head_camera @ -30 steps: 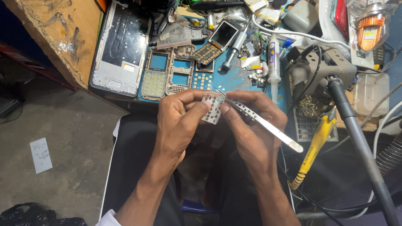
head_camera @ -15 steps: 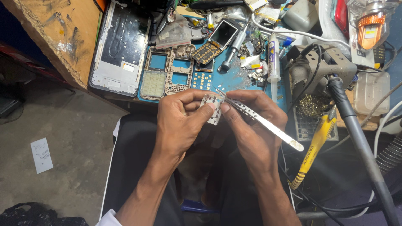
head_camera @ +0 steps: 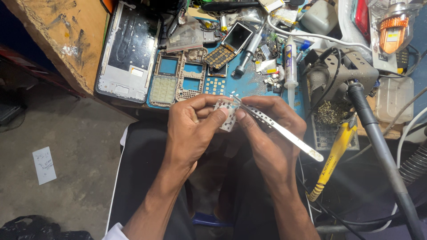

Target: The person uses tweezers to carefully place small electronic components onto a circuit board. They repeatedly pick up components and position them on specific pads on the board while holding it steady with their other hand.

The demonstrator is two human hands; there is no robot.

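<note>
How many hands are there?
2: the left hand pinches a small white keypad sheet; the right hand beside it holds metal tweezers to the sheet.

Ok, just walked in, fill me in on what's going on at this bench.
A person sits at a cluttered blue work mat. The left hand pinches a small pale keypad piece. The right hand holds metal tweezers, tips at that piece's top edge. Phone frames and a yellow-handled tool lie nearby.
</note>
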